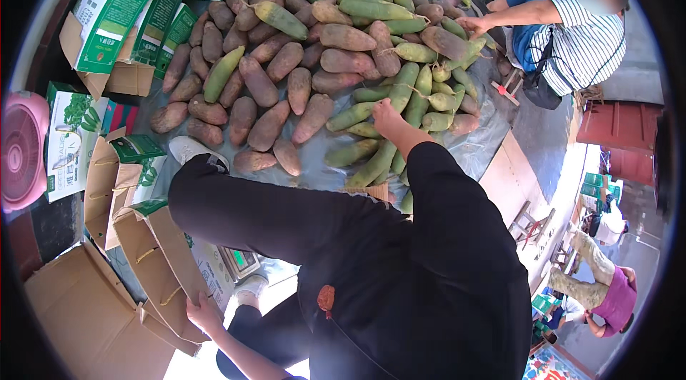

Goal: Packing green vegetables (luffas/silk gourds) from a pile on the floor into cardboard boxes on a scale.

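At the lower left, my left hand [205,314] has its fingers closed on the rim of an open cardboard carton [158,266] with cord handles. My right hand [389,121] reaches out over the heap, its fingers curled down among long green radishes [404,88]. The back of that hand hides whatever is in its grasp. Left of the green ones lie many thick, reddish, earth-dusted roots [259,81]. One green radish [224,74] rests on top of them. Beside the carton, a scale [241,260] with a lit green display is partly covered.
Green-and-white cartons [107,19] stand along the upper left, near a pink plastic basket [23,150]. Plastic sheeting [314,180] lies under the heap. A person in a striped shirt [582,41] reaches into the heap's right side. Wooden stools [530,224] and other people are farther right.
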